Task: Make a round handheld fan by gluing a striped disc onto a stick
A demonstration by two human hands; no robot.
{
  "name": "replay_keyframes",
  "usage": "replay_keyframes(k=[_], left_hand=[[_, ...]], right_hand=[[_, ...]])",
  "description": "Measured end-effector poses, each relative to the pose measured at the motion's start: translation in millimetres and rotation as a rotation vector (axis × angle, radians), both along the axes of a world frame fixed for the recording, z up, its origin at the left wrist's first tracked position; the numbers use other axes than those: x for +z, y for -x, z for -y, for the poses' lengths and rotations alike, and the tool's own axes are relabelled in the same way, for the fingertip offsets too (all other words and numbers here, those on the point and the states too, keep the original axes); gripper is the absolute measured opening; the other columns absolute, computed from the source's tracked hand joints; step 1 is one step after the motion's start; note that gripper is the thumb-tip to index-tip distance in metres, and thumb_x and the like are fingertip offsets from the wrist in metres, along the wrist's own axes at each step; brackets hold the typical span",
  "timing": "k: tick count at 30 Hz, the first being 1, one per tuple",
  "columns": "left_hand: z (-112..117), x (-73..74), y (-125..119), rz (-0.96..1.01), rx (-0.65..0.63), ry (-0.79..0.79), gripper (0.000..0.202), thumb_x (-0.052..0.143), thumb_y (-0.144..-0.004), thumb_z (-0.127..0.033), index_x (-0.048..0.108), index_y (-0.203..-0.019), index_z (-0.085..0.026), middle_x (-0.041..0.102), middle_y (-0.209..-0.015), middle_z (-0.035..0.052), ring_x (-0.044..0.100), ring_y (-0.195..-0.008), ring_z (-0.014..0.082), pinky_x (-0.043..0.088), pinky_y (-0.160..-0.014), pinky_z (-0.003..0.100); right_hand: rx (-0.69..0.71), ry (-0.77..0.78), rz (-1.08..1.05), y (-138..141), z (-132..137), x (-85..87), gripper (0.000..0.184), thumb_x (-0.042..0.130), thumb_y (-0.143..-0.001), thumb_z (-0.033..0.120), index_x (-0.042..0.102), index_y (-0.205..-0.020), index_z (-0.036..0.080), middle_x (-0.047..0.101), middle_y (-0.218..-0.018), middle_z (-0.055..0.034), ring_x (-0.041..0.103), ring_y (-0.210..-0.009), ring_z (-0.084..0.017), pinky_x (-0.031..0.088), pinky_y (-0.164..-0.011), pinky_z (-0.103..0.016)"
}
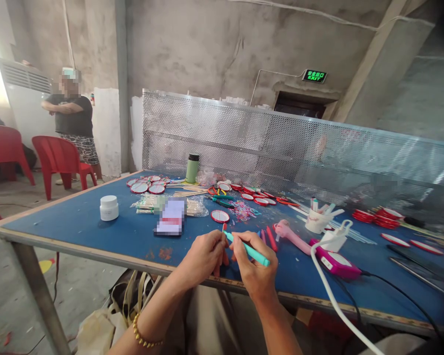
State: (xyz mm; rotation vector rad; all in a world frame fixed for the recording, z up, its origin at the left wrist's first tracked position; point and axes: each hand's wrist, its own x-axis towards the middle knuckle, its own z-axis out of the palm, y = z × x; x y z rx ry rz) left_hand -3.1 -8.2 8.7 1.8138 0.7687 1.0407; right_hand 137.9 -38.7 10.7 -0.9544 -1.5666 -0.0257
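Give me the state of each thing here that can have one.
Slim turquoise pen: held, right hand
Small red-tipped piece: held, left hand
Round white jar: upright, lidded
Cylindrical green bottle: upright, capped
Black rectangular phone: screen lit
Rectangular green exit sign: lit
White tapered cup: upright

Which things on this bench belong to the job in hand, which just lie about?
Likely job:
turquoise pen-shaped tool, right hand
slim red-tipped piece, left hand

Likely lying about:
squat white jar
green black-capped bottle
flat lit-screen phone
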Motion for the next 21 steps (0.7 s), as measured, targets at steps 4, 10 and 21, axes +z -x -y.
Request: replay_keyframes(k=[4,10,21], left_hand=[[0.3,0.2,-0.1,0.004,-0.004,-0.002,0.025,0.038,-0.094,-0.034,0.049,-0.077,-0.020,0.059,-0.060,-0.0034,0.052,-0.041,0.0100,0.038,-0.046,0.021],[0.3,0.7,-0.3,0.000,-0.002,-0.002,0.027,0.038,-0.094,-0.035,0.049,-0.075,-0.020,0.058,-0.059,-0.0031,0.053,-0.041,0.0106,0.039,-0.046,0.021],[-1.2,-3.2,0.2,0.002,-0.007,-0.012,0.028,0.038,-0.095,-0.036,0.049,-0.075,-0.020,0.059,-0.058,-0.0033,0.054,-0.042,0.0104,0.039,-0.046,0.021]], right_hand=[[-0.009,0.010,-0.003,0.5,-0.2,0.6,0.018,0.055,-0.094,0.030,0.065,-0.082,0.021,0.067,-0.070,0.0003,0.063,-0.057,-0.013,0.052,-0.054,-0.024],[-0.004,0.012,-0.003,1.6,-0.5,1.8,0.019,0.055,-0.094,0.031,0.065,-0.081,0.021,0.068,-0.069,0.0004,0.063,-0.056,-0.013,0.051,-0.052,-0.023],[-0.019,0.007,0.005,0.1,-0.7,0.3,0.019,0.055,-0.094,0.031,0.064,-0.082,0.021,0.069,-0.071,0.0004,0.063,-0.056,-0.013,0.051,-0.053,-0.023]])
